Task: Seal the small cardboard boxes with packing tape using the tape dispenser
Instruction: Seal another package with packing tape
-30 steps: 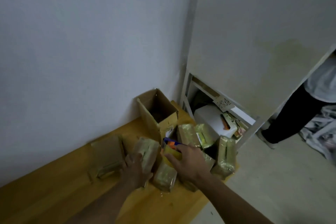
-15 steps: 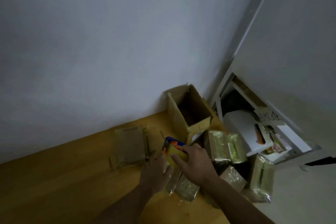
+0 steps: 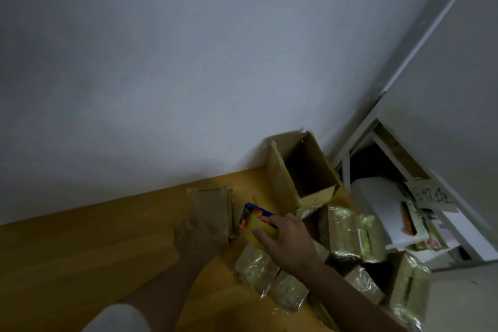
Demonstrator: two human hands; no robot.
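My right hand (image 3: pixel 289 241) grips a tape dispenser (image 3: pixel 254 219), blue and orange with a yellowish roll of tape, above the wooden table (image 3: pixel 94 245). My left hand (image 3: pixel 198 237) rests on a small flat cardboard box (image 3: pixel 208 206) near the wall, fingers over its near end. Several small boxes wrapped in shiny tape (image 3: pixel 347 234) lie in a heap to the right of my hands and below them.
A larger open cardboard box (image 3: pixel 301 172) stands against the wall at the table's far right corner. Beyond the table edge is a white shelf unit (image 3: pixel 377 205) with papers and a handwritten label. White walls fill most of the view.
The view has swung further left and up. My left hand moved from the wrapped boxes to the flat box by the wall. My right hand still holds the dispenser.
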